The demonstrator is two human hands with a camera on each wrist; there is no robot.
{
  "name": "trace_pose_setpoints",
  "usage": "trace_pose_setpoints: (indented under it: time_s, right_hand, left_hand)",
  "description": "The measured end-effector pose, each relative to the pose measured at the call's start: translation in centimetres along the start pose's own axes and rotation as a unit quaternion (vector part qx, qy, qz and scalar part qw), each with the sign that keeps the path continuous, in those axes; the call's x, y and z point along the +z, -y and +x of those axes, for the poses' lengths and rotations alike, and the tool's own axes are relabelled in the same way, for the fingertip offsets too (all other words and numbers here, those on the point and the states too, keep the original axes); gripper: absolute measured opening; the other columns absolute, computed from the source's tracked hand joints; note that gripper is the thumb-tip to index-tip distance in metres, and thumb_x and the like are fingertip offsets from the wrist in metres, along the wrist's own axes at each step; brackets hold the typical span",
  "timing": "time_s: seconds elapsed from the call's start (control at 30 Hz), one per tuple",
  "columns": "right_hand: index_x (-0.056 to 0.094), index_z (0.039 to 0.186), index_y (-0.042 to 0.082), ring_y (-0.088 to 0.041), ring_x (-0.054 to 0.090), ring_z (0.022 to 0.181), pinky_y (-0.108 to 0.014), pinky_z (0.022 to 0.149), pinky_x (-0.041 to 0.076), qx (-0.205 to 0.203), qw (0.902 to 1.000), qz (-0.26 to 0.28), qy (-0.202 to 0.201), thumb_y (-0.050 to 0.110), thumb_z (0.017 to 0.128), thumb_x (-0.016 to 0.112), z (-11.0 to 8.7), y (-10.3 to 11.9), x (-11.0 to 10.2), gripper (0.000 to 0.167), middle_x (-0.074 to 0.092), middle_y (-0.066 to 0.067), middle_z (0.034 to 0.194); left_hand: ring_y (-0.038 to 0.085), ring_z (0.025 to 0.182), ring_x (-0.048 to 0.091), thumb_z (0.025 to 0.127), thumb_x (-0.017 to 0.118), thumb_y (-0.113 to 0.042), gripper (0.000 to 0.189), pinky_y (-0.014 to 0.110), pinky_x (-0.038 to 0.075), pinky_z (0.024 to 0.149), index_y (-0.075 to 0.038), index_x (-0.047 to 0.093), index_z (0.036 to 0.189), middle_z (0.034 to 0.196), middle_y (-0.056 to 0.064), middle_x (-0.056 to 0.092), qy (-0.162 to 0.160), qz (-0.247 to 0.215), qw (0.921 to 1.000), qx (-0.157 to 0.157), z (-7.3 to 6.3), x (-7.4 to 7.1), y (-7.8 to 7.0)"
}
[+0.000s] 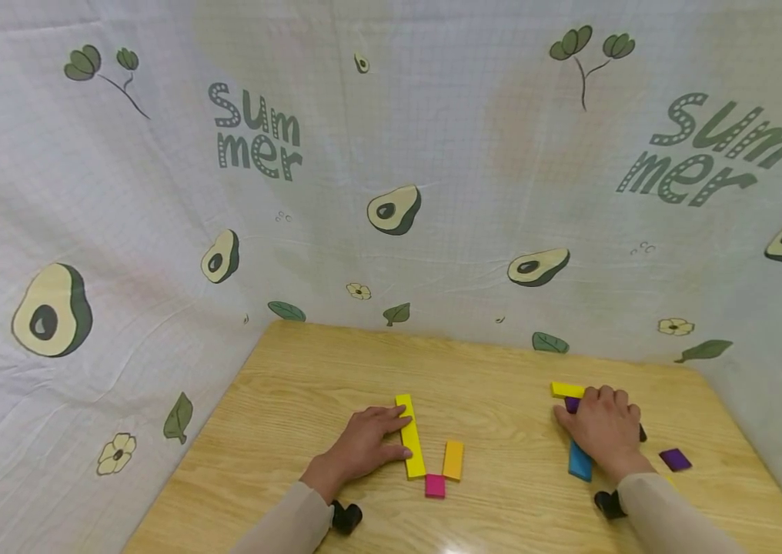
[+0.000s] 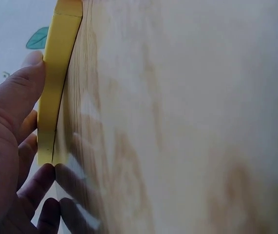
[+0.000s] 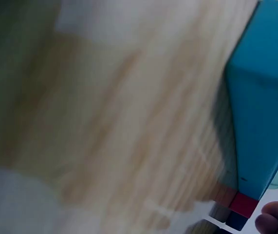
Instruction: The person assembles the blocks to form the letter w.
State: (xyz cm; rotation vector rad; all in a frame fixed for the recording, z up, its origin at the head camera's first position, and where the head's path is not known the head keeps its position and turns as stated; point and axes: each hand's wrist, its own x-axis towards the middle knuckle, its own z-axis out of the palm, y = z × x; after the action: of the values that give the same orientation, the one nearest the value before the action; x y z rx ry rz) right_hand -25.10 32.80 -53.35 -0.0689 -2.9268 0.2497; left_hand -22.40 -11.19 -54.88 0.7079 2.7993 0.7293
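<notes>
A cloth (image 1: 121,231) printed with avocados hangs at the far left and runs on behind the table (image 1: 322,362), beyond the fingertips of both hands. A pale sleeve (image 1: 287,523) and a small black device (image 1: 345,517) lie behind the left hand's fingers, at the wrist.

The left hand (image 1: 366,442) has its fingers and thumb apart, their tips touching a long yellow block (image 1: 410,442) that lies flat on the table; the fingers are toward its far end, the thumb lower along it. Right of that thumb and nearer the person, a pink block (image 1: 435,486) sits at the yellow block's near corner, and an orange block (image 1: 453,460) stretches away beside it, a little farther right of the thumb.

Next, a short yellow block (image 1: 566,390) lies just beyond the right thumb, with a purple piece (image 1: 573,405) between them. A blue block (image 1: 579,462) lies below that thumb, partly under the right hand (image 1: 606,431). Near its fingertips, the right wrist view shows a red block (image 3: 243,204) and a dark block (image 3: 236,221). The right fingers bend down over the pieces; whether they grip one cannot be told. Right of them lies a purple square (image 1: 676,460), apart from the hand.
</notes>
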Motion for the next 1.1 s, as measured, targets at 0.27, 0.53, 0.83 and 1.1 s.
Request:
trace_pose_setpoints:
  time_s: [0.27, 0.53, 0.83, 1.1]
  right_hand:
    - [0.059, 0.101, -0.018, -0.049, 0.046, 0.087, -0.064, 0.074, 0.038, -0.012, 0.9995, -0.01, 0.026, 0.038, 0.101, 0.06, 0.1, -0.7, 0.3, 0.056, 0.053, -0.029, 0.089]
    - [0.063, 0.107, -0.017, -0.051, 0.047, 0.092, -0.064, 0.075, 0.04, -0.03, 0.9989, -0.027, 0.021, 0.033, 0.102, 0.064, -0.2, -0.7, 0.2, 0.05, 0.058, -0.032, 0.097]
    - [0.068, 0.13, -0.004, -0.051, 0.052, 0.116, -0.07, 0.087, 0.042, -0.107, 0.9938, -0.007, 0.027, 0.034, 0.097, 0.071, -1.1, -0.3, 0.1, 0.051, 0.063, -0.029, 0.127]
    - [0.06, 0.129, -0.014, -0.058, 0.047, 0.115, -0.074, 0.089, 0.038, -0.06, 0.9979, 0.002, 0.025, 0.053, 0.095, 0.071, -1.2, -0.7, -0.1, 0.076, 0.058, -0.04, 0.126]
  left_hand:
    - [0.026, 0.146, 0.047, 0.099, 0.067, -0.057, 0.063, 0.056, 0.037, 0.119, -0.026, 0.058, 0.153, 0.165, -0.004, 0.047, -0.004, 0.0, 1.0, 0.003, 0.0, 0.3, 0.2]
    - [0.025, 0.147, 0.047, 0.099, 0.068, -0.056, 0.063, 0.055, 0.037, 0.119, -0.027, 0.058, 0.154, 0.164, -0.005, 0.047, -0.003, 0.005, 1.0, -0.002, 0.1, 0.3, 0.2]
    - [0.026, 0.146, 0.048, 0.099, 0.069, -0.055, 0.062, 0.056, 0.037, 0.119, -0.026, 0.059, 0.153, 0.164, -0.005, 0.048, -0.005, 0.01, 0.9999, -0.002, 0.0, 0.1, 0.1]
    - [0.026, 0.146, 0.048, 0.099, 0.067, -0.056, 0.062, 0.056, 0.037, 0.119, -0.025, 0.059, 0.153, 0.164, -0.004, 0.049, -0.006, 0.005, 1.0, 0.004, 0.0, 0.1, 0.2]
